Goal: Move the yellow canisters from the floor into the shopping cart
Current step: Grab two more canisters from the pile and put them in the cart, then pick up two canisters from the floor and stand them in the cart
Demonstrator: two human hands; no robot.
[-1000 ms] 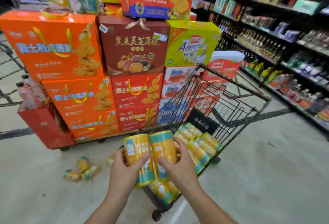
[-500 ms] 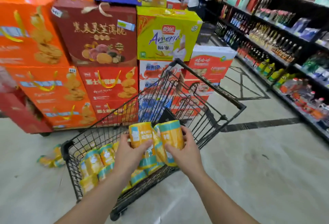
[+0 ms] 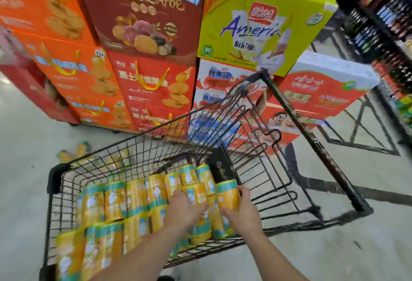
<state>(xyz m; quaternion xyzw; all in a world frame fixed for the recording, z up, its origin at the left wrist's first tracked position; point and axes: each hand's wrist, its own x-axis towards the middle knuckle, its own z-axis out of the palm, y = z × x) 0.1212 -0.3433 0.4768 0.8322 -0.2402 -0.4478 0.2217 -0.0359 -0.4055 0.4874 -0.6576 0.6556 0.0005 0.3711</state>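
- Two hands are working inside the shopping cart [image 3: 54, 177]: we are curling our left hand [image 3: 184, 210] over one yellow canister [image 3: 196, 193] and gripping a second canister [image 3: 227, 193] with our right hand [image 3: 244, 216], just beside it.
- Both held canisters are sitting low in the basket, touching the rows of canisters [image 3: 116, 200] lying there.
- We are seeing a few blurred floor canisters [image 3: 73, 153] lying beyond the cart's far corner, near the stacked snack boxes [image 3: 145, 24].

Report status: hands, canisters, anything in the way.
Left hand holds canister, right hand holds second canister, both low in cart. Floor canisters lie beyond cart. Nothing blocking.
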